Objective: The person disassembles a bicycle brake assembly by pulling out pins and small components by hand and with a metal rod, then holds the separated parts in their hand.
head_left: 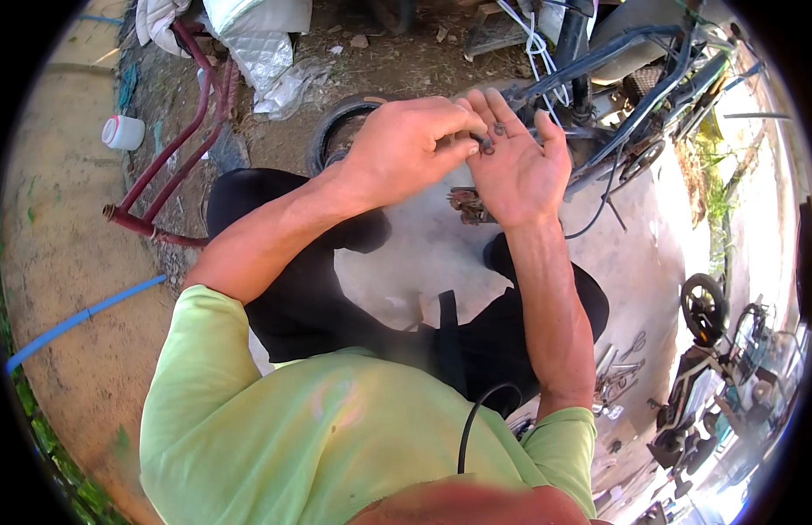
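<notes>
My right hand (519, 171) is palm up with its fingers stretched out, and it holds small dark metal parts (498, 129) that look like nuts or rings. Over that palm, my left hand (414, 144) pinches a small dark piece (485, 143) between thumb and fingers. The exact shape of this piece is too small to tell. Below both hands, a rusty brown metal part (469, 206) lies on the pale ground between my knees.
A black tyre (323, 140) lies beyond my left forearm. A dark red metal frame (156, 197) and a white jar (123, 132) are at left. A dark bike frame (633, 44) stands at upper right. Hand tools (617, 376) and a motorbike (694, 389) are at lower right.
</notes>
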Tool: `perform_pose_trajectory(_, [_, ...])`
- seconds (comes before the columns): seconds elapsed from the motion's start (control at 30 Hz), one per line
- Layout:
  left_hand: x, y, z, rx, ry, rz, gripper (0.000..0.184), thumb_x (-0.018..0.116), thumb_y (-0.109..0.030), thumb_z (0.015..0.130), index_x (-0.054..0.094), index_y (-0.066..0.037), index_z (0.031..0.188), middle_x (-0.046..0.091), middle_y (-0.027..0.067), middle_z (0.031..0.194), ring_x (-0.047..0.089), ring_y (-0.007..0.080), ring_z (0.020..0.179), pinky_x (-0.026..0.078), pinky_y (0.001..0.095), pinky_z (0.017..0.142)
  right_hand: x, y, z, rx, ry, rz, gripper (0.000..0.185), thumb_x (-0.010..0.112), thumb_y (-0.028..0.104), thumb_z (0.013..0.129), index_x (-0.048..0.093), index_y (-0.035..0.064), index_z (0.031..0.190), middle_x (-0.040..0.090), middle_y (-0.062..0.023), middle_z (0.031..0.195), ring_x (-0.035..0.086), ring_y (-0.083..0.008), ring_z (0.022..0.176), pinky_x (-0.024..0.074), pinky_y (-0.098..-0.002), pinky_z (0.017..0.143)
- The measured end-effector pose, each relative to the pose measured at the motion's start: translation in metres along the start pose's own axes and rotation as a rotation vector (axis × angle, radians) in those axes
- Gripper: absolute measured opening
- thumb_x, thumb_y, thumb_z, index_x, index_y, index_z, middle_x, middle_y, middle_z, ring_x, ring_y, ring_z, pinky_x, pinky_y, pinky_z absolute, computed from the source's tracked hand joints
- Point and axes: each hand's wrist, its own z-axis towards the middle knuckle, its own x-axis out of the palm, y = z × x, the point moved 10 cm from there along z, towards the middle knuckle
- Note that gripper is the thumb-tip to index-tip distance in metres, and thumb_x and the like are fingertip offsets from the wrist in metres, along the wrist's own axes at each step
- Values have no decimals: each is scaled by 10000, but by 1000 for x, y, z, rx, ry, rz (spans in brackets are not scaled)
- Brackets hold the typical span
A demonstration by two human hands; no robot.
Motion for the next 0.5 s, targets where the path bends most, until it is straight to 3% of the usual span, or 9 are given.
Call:
perform_pose_trajectory(0.13, [12, -4, 0, 111, 30, 232, 212, 748, -96, 807, 735, -115, 1018, 712, 67, 923, 687, 270, 784, 557, 350, 677, -4, -5, 2, 28, 39, -40, 673, 421, 418, 1000, 402, -113, 1413, 532, -234, 1356, 519, -334, 1237, 392, -438, 1063])
perform_pose_trajectory(0.33, [20, 3, -1, 95, 101, 271, 176, 748, -124, 804, 725, -106, 978, 717, 75, 941, 705, 274, 827, 570, 364, 688, -12, -7, -1, 25, -44, -107, 668, 438, 412, 996, 404, -95, 1429, 515, -238, 1411, 511, -318, 1247, 383, -438, 1071])
perform_pose_trajectory(0.5, [11, 25, 3, -232, 137, -55, 175, 719, -168, 892, 728, -74, 1039, 742, 79, 946, 721, 229, 830, 568, 365, 706, -7, -5, -3, 18, -17, -104, 695, 445, 425, 993, 365, -87, 1456, 480, -231, 1450, 492, -324, 1271, 324, -475, 1158])
